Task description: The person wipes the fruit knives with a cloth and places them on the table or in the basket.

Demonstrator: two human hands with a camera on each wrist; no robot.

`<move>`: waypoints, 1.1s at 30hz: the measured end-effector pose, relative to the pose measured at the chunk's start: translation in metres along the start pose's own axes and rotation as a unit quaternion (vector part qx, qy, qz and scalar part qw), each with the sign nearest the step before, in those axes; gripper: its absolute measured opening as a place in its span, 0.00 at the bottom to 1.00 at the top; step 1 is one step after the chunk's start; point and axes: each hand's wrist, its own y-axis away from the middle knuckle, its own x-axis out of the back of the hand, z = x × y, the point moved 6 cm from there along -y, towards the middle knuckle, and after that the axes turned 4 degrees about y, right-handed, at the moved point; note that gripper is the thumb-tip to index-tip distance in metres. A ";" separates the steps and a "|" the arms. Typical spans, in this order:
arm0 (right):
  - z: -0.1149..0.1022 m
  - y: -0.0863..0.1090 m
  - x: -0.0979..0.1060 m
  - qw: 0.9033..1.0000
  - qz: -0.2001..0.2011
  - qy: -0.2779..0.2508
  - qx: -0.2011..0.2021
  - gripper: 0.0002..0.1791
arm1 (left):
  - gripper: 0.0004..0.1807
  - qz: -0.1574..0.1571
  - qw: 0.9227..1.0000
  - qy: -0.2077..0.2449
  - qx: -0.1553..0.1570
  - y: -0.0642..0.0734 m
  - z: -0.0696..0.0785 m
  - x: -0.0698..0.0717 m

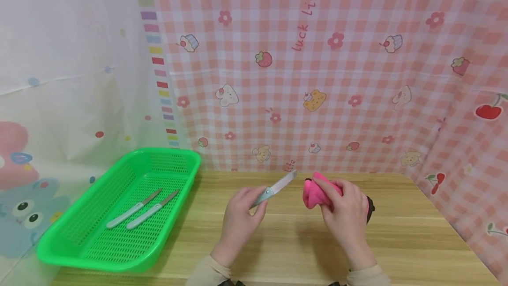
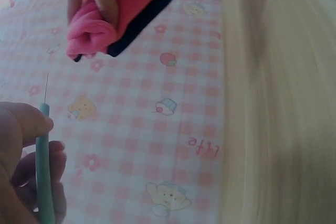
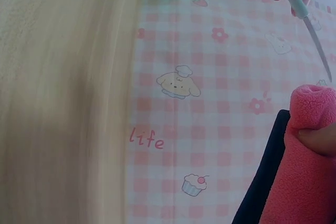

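Note:
My left hand (image 1: pixel 240 217) grips a small paring knife (image 1: pixel 282 183) by its pale blue-green handle, with the blade pointing up and to the right. In the left wrist view the blade of the knife (image 2: pixel 46 88) shows edge-on as a thin line. My right hand (image 1: pixel 346 213) holds a bunched, fluffy pink cloth (image 1: pixel 315 195), whose folded end faces the knife. A flat black piece (image 3: pixel 269 169) runs along the cloth's side, and its far end sticks out past my right hand. Blade tip and cloth are a short gap apart, both above the table.
A green plastic basket (image 1: pixel 193 167) stands at the left of the wooden table (image 1: pixel 401 242). Inside it lie two similar knives, a left one (image 1: pixel 132 210) and a right one (image 1: pixel 152 210). Pink checked curtains (image 1: pixel 293 78) hang behind, with a white patterned one (image 1: pixel 71 100) at the left.

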 end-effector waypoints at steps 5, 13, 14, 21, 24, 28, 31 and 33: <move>-0.009 -0.002 0.005 1.000 0.007 -0.014 0.010 0.32 | 0.17 0.010 0.996 -0.062 -0.057 0.001 0.004 0.001; -0.035 -0.006 0.008 0.996 0.030 -0.035 0.080 0.30 | 0.16 0.004 0.986 -0.126 -0.110 0.001 0.009 -0.001; -0.038 -0.005 0.007 0.994 0.035 -0.035 0.094 0.30 | 0.16 0.002 0.985 -0.129 -0.113 0.001 0.009 -0.001; -0.056 0.001 -0.009 0.991 0.020 -0.012 0.135 0.28 | 0.14 -0.005 0.979 -0.143 -0.147 0.002 0.017 -0.003; -0.058 0.003 -0.015 0.992 0.000 -0.001 0.122 0.27 | 0.14 -0.007 0.977 -0.148 -0.155 0.003 0.019 -0.004; -0.059 0.004 -0.017 0.994 -0.016 0.004 0.108 0.27 | 0.13 -0.006 0.975 -0.153 -0.159 0.004 0.020 -0.005; -0.058 0.003 -0.018 0.994 -0.020 0.005 0.103 0.27 | 0.13 -0.006 0.975 -0.155 -0.159 0.004 0.021 -0.004; -0.056 0.002 -0.018 0.995 -0.019 0.005 0.096 0.27 | 0.13 -0.008 0.976 -0.153 -0.157 0.004 0.021 -0.004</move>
